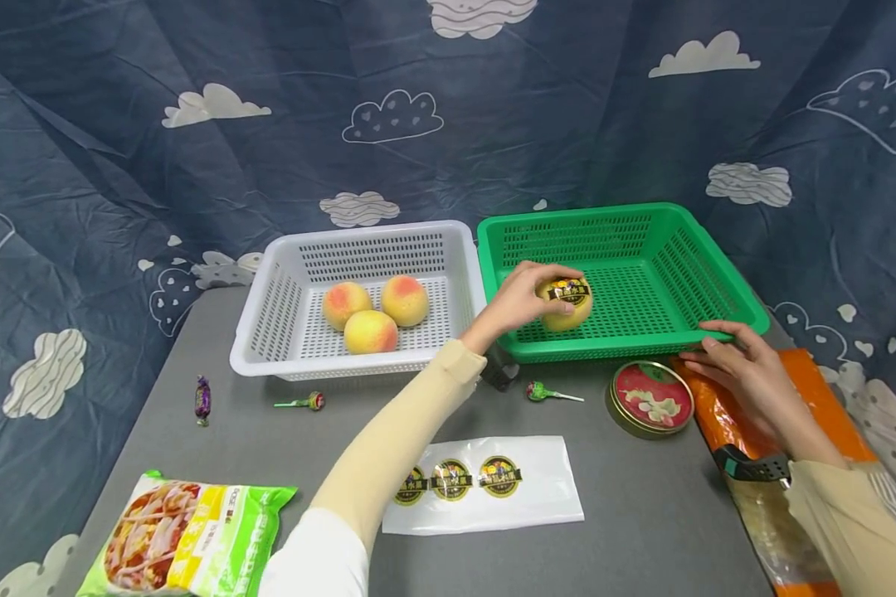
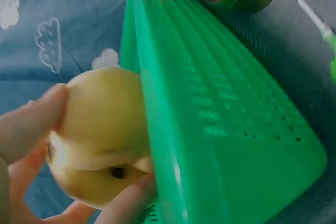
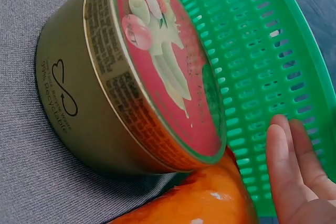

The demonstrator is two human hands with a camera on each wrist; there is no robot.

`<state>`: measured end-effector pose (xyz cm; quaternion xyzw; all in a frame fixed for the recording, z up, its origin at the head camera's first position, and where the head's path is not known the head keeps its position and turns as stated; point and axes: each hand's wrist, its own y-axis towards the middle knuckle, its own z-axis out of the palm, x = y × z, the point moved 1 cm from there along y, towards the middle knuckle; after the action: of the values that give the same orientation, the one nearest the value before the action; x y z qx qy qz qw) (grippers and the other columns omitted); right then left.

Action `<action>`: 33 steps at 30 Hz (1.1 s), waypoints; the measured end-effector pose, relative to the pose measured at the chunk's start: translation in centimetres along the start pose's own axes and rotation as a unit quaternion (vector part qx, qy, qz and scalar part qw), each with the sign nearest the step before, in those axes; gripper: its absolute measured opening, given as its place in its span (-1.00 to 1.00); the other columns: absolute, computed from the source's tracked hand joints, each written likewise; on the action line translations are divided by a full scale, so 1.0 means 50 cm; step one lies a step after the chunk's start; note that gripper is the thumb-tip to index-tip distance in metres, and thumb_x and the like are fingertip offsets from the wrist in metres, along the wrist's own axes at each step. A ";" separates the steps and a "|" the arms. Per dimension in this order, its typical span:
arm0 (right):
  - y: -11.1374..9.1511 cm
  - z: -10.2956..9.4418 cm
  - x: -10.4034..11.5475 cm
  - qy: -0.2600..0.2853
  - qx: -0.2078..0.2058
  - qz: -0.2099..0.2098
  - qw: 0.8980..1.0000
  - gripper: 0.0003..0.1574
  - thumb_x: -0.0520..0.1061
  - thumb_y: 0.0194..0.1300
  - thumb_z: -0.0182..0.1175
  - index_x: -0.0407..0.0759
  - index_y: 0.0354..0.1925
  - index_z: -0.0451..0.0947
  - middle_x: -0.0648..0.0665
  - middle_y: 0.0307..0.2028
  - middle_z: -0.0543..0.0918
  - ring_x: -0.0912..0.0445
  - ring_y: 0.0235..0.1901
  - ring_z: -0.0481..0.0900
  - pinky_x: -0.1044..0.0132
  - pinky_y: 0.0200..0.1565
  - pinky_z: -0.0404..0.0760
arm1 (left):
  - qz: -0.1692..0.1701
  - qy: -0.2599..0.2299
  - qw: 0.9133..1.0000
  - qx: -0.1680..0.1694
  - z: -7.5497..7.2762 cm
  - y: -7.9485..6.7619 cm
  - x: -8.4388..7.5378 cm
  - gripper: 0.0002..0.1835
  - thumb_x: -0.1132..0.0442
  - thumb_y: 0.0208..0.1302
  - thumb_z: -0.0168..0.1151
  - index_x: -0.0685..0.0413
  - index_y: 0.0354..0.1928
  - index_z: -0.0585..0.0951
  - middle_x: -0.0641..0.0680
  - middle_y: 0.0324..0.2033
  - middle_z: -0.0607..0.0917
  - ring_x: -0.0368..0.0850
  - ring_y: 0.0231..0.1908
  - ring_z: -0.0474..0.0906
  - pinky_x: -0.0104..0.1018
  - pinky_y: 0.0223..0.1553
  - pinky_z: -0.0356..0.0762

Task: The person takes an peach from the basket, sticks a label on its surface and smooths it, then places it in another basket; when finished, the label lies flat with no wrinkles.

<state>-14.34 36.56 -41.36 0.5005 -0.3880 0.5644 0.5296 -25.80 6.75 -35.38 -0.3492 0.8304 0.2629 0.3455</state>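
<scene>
My left hand (image 1: 526, 298) grips a round yellow fruit (image 1: 567, 313) with a black and gold sticker on it, inside the near left part of the green basket (image 1: 717, 249). In the left wrist view, the yellow fruit (image 2: 105, 108) shows a dark dimple, with thumb and fingers around it, close beside the basket wall (image 2: 231, 145). My right hand (image 1: 747, 373) holds the basket's rim at the near right corner. Its fingers (image 3: 281, 150) lie against the perforated outer wall in the right wrist view. A round tin with a red lid (image 1: 651, 396) stands just left of that hand.
A white basket (image 1: 269, 365) with several peaches (image 1: 372, 332) stands at left. In front lie a sticker sheet (image 1: 545, 497), two lollipops (image 1: 539, 391), a purple-wrapped candy (image 1: 202, 400) and a green food bag (image 1: 187, 535). An orange bag (image 1: 814, 390) lies beneath my right arm.
</scene>
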 end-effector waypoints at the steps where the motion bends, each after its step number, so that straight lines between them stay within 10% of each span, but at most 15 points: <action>1: 0.001 0.000 -0.001 0.006 0.002 -0.002 1.000 -0.64 -0.33 0.37 -0.17 -0.25 0.12 0.21 -0.14 -0.20 0.60 0.04 -0.18 0.60 0.29 -0.17 0.54 | -0.007 0.005 1.000 0.009 0.002 0.008 0.004 -0.51 0.19 0.03 0.35 -0.02 0.07 0.53 0.00 -0.05 0.57 -0.16 -0.05 0.33 -0.43 -0.13 0.28; 13: 0.002 -0.004 -0.005 0.005 0.000 -0.005 1.000 -0.65 -0.31 0.37 -0.17 -0.24 0.12 0.21 -0.14 -0.19 0.61 0.04 -0.19 0.60 0.28 -0.18 0.55 | -0.137 0.084 0.981 0.111 0.037 0.036 0.023 -0.57 0.27 0.15 0.22 -0.06 0.10 0.51 0.06 0.04 0.50 -0.02 0.08 0.24 -0.37 -0.20 0.31; 23: 0.001 0.000 -0.004 -0.002 0.000 -0.008 1.000 -0.64 -0.32 0.37 -0.16 -0.24 0.12 0.21 -0.14 -0.19 0.61 0.05 -0.19 0.60 0.28 -0.18 0.54 | -0.129 0.112 0.975 0.144 0.020 0.024 -0.005 -0.61 0.30 0.28 0.03 0.05 0.16 0.44 0.07 0.13 0.44 -0.13 -0.07 0.39 -0.45 -0.31 0.26; 29: 0.000 0.019 0.020 -0.095 -0.024 0.015 0.995 -0.63 -0.21 0.37 -0.10 -0.18 0.13 0.24 -0.13 -0.27 0.65 0.05 -0.30 0.63 0.31 -0.28 0.57 | -0.083 -0.015 0.994 0.075 -0.064 -0.035 -0.033 -0.61 0.22 0.33 -0.01 0.01 0.19 0.41 0.04 0.15 0.41 -0.19 -0.33 0.47 -0.44 -0.31 0.38; 33: 0.011 0.058 0.055 -0.176 -0.027 0.049 0.983 -0.59 -0.08 0.36 -0.06 -0.10 0.15 0.27 -0.15 -0.33 0.66 0.03 -0.37 0.63 0.29 -0.34 0.59 | -0.076 -0.155 0.985 0.009 -0.119 -0.103 -0.039 -0.60 0.22 0.32 0.02 0.00 0.19 0.39 0.07 0.05 0.47 -0.13 -0.11 0.51 -0.27 -0.18 0.51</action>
<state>-14.26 34.28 -38.06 0.5580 -0.5144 0.4817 0.4383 -23.17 0.31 -31.21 -0.3632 0.7404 0.2796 0.4917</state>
